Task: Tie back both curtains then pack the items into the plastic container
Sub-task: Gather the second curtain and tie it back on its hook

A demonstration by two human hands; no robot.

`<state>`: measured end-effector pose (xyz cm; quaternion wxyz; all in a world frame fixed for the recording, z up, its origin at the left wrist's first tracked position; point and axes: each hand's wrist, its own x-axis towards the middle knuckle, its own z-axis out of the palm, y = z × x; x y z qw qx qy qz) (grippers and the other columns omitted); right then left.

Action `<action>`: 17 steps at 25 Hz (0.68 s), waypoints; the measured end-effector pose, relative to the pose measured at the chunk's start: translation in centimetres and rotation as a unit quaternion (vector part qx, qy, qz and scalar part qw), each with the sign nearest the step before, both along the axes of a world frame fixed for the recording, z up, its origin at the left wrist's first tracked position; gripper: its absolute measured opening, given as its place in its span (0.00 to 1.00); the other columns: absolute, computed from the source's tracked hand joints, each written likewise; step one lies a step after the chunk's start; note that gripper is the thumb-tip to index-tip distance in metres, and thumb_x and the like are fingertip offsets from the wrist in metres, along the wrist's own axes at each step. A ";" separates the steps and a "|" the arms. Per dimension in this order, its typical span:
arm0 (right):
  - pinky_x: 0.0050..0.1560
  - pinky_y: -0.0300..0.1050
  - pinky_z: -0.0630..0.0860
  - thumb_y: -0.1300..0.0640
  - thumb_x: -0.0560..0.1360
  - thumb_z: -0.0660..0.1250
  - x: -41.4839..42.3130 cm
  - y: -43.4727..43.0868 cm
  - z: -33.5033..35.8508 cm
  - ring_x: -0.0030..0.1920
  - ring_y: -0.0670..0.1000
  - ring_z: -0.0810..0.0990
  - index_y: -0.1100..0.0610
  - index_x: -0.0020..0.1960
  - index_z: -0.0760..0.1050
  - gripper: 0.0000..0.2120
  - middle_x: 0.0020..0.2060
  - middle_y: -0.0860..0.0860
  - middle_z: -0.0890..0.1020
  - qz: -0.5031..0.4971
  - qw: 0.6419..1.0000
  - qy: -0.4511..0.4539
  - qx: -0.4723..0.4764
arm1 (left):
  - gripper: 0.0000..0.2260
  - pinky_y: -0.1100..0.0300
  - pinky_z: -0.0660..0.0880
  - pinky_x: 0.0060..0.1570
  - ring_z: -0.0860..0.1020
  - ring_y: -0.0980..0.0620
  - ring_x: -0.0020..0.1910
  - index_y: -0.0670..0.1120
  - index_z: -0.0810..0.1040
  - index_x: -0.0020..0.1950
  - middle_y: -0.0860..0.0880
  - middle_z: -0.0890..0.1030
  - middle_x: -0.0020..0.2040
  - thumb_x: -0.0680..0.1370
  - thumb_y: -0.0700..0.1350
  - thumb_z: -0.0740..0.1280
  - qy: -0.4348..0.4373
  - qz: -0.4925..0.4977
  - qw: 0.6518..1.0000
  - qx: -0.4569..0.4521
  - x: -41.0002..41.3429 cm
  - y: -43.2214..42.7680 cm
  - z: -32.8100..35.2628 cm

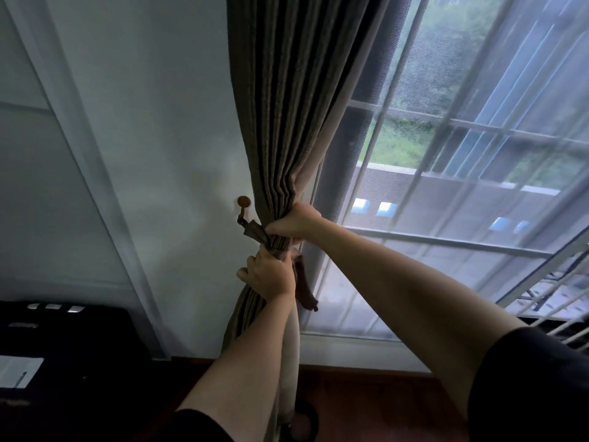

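A brown pleated curtain (287,106) hangs at the window's left side, gathered into a tight bundle at waist height. A brown tieback strap (255,231) runs from a round wooden wall hook (243,202) around the bundle; its loose end (306,291) dangles below. My right hand (296,221) grips the gathered curtain at the strap. Just beneath it, my left hand (267,275) grips the bundle. The plastic container is out of view.
A white wall (153,138) and door frame (95,186) lie to the left. A dark piece of furniture (63,346) with a white sheet on it stands at lower left. A sheer curtain (462,218) covers the barred window at right. The floor is wooden.
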<state>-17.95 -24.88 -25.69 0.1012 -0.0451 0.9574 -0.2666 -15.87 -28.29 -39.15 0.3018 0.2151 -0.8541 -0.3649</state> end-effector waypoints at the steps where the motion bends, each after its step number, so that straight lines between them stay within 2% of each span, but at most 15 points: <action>1: 0.46 0.40 0.79 0.57 0.71 0.69 -0.2 0.7 0.0 0.44 0.52 0.79 0.58 0.52 0.76 0.11 0.42 0.52 0.79 0.024 0.997 -0.043 -0.059 | 0.15 0.56 0.70 0.36 0.72 0.47 0.22 0.41 0.75 0.30 0.46 0.75 0.21 0.62 0.48 0.78 -0.002 -0.004 1.000 -0.001 -0.1 -0.2 -0.1; 2: 0.37 0.36 0.76 0.63 0.72 0.67 0.2 1.5 0.3 0.38 0.50 0.76 0.59 0.44 0.76 0.01 0.37 0.52 0.77 0.049 0.987 -0.099 -0.114 | 0.16 0.57 0.69 0.36 0.72 0.48 0.21 0.41 0.75 0.29 0.46 0.74 0.21 0.64 0.49 0.77 0.000 -0.015 1.000 -0.003 0.0 -0.5 -0.1; 3: 0.32 0.36 0.69 0.69 0.72 0.63 -0.2 2.7 -0.2 0.34 0.49 0.71 0.60 0.38 0.74 0.07 0.33 0.53 0.74 0.060 0.975 -0.136 -0.164 | 0.16 0.57 0.67 0.35 0.71 0.48 0.20 0.41 0.74 0.28 0.45 0.73 0.20 0.66 0.51 0.74 0.003 -0.027 1.000 -0.008 0.0 -0.7 -0.2; 4: 0.31 0.36 0.65 0.74 0.72 0.59 -0.5 4.0 -0.8 0.33 0.48 0.69 0.62 0.38 0.73 0.10 0.32 0.53 0.73 0.052 0.969 -0.143 -0.196 | 0.18 0.57 0.64 0.35 0.70 0.48 0.19 0.41 0.73 0.27 0.45 0.72 0.19 0.67 0.52 0.72 0.006 -0.035 0.999 -0.013 0.1 -0.8 -0.1; 6: 0.37 0.35 0.70 0.74 0.72 0.56 -0.9 6.7 -3.2 0.41 0.49 0.75 0.64 0.50 0.76 0.13 0.41 0.54 0.80 -0.012 0.980 -0.072 -0.186 | 0.17 0.57 0.62 0.36 0.70 0.47 0.19 0.41 0.72 0.27 0.44 0.71 0.19 0.65 0.50 0.75 0.011 -0.039 0.999 -0.013 0.3 -1.0 0.3; 8: 0.51 0.42 0.75 0.68 0.75 0.58 -1.5 8.5 -6.8 0.54 0.54 0.79 0.61 0.61 0.75 0.17 0.55 0.56 0.81 -0.023 0.998 0.012 -0.054 | 0.15 0.56 0.60 0.38 0.74 0.44 0.24 0.39 0.75 0.30 0.42 0.75 0.23 0.66 0.47 0.77 0.000 -0.050 0.999 0.002 0.3 -1.3 0.1; 10: 0.61 0.46 0.72 0.65 0.76 0.56 -1.4 8.4 -9.6 0.61 0.57 0.77 0.58 0.65 0.73 0.19 0.61 0.56 0.78 0.016 0.999 0.040 0.032 | 0.14 0.55 0.57 0.42 0.77 0.41 0.31 0.38 0.78 0.37 0.39 0.79 0.29 0.70 0.49 0.73 -0.031 -0.059 0.997 0.023 0.3 -1.7 0.0; 14: 0.61 0.43 0.68 0.62 0.77 0.60 -1.6 5.9 -11.2 0.66 0.56 0.71 0.55 0.70 0.66 0.22 0.67 0.56 0.72 0.042 0.998 0.013 -0.054 | 0.15 0.56 0.56 0.43 0.78 0.40 0.38 0.40 0.79 0.43 0.40 0.81 0.36 0.74 0.53 0.69 -0.032 -0.049 0.998 0.016 0.5 -3.2 -0.3; 17: 0.56 0.40 0.71 0.64 0.73 0.65 -2.1 4.9 -11.6 0.64 0.54 0.73 0.55 0.68 0.67 0.24 0.63 0.53 0.75 0.072 0.990 -0.065 -0.104 | 0.16 0.56 0.57 0.44 0.78 0.41 0.39 0.41 0.79 0.43 0.41 0.82 0.37 0.74 0.55 0.68 -0.035 -0.053 0.998 0.004 0.7 -4.1 -0.5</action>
